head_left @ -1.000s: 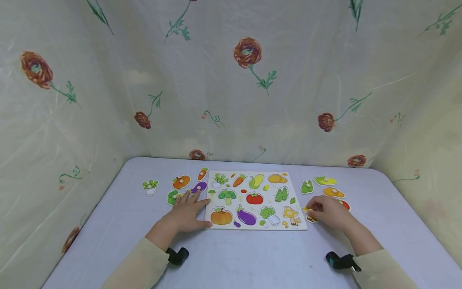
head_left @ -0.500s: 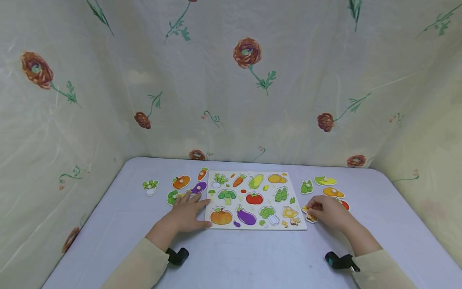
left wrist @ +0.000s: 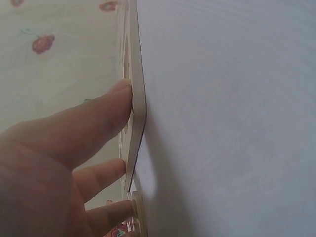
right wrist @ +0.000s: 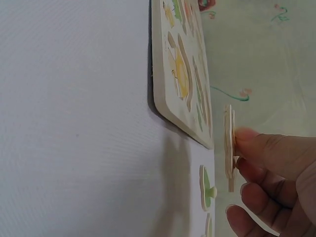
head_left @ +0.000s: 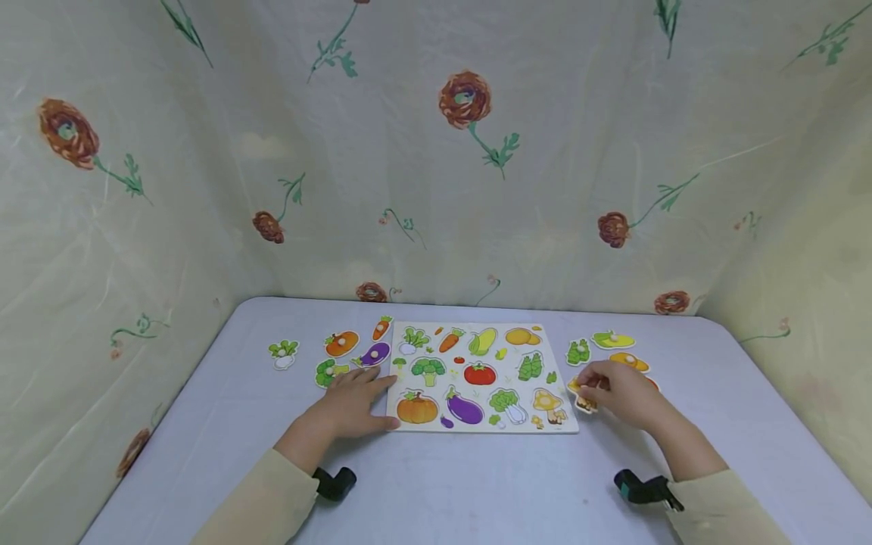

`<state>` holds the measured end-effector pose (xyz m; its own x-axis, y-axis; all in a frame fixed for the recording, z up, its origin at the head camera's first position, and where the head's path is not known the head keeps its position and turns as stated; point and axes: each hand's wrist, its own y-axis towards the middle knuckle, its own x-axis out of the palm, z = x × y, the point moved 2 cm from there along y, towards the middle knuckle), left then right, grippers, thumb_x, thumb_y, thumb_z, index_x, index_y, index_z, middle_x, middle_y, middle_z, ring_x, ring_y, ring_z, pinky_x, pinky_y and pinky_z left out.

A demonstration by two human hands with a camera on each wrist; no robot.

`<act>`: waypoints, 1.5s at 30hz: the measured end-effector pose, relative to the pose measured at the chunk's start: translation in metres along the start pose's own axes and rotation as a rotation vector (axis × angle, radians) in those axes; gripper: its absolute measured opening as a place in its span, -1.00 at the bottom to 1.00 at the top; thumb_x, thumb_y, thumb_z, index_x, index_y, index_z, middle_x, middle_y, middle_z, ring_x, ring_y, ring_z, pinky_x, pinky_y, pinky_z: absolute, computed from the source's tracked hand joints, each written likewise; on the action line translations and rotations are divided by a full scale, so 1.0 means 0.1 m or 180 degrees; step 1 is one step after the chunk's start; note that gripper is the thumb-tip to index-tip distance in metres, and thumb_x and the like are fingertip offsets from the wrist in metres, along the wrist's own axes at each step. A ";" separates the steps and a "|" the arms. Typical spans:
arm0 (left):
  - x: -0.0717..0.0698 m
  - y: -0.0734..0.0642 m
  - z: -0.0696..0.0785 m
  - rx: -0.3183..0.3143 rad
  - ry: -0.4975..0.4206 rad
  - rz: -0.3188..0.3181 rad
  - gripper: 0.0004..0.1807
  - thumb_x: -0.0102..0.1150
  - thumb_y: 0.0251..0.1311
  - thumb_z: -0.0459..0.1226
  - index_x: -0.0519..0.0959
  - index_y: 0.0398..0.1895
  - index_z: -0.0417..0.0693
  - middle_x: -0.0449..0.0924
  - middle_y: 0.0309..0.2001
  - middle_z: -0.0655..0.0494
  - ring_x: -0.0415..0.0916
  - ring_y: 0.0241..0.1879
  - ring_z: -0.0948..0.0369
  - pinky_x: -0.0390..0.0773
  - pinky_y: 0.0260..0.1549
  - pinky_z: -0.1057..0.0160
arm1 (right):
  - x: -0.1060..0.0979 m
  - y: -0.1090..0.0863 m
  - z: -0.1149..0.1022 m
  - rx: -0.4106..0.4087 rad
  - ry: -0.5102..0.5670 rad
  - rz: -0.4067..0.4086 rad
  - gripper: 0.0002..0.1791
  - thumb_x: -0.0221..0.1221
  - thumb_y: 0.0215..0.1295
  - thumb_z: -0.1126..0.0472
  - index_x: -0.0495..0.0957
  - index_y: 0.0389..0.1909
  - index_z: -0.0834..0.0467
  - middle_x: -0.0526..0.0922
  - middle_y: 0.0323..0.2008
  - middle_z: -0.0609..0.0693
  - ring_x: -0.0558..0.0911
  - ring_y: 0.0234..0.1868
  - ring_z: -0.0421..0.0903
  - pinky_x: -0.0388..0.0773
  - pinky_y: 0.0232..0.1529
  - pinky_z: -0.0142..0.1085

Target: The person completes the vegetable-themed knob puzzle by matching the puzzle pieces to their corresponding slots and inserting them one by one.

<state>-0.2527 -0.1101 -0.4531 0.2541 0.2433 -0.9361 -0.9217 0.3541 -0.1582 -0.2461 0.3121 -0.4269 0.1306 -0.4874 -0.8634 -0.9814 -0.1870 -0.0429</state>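
Observation:
My right hand [head_left: 623, 390] pinches a mushroom puzzle piece [head_left: 586, 406] between thumb and fingers, just right of the board's lower right corner. In the right wrist view the piece [right wrist: 228, 143] is seen edge-on, raised off the table. My left hand [head_left: 350, 405] lies with fingers spread at the left side of the white vegetable puzzle board [head_left: 470, 428]. Its thumb presses the board's edge [left wrist: 139, 94] in the left wrist view, and another fingertip touches a loose piece. Pictured in the board's recesses are several vegetables, with the mushroom recess [head_left: 547, 403] at lower right.
Left of the board lie a radish [head_left: 283, 353], pumpkin [head_left: 342, 344], carrot [head_left: 382, 328], eggplant [head_left: 375, 354] and broccoli piece [head_left: 325, 372]. To the right lie a green piece [head_left: 578, 353], a corn piece [head_left: 613, 340] and a potato-like piece [head_left: 628, 362]. Flowered cloth [head_left: 545, 250] hangs behind.
My right hand has lifted the mushroom piece, shifting slightly up and left in the head view. It now covers most of the red piece behind it. The left hand stays put.

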 end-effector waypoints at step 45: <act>0.01 -0.01 0.00 -0.0038 -0.0014 0.0020 -0.15 0.31 0.14 0.21 0.34 0.49 0.20 0.13 0.53 -0.08 0.00 0.50 -0.18 0.13 0.34 -0.33 | 0.33 0.16 -0.31 -0.0102 0.0179 -0.0422 -0.94 0.33 0.28 0.27 0.63 -0.30 0.09 0.54 -0.40 -0.09 0.47 -0.28 -0.09 0.45 -0.21 -0.23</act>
<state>-0.2515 -0.1104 -0.4538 0.2495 0.2496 -0.9357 -0.9268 0.3416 -0.1560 -0.2530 0.2665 -0.4407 0.2675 -0.5035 -0.8215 -0.9501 -0.2797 -0.1380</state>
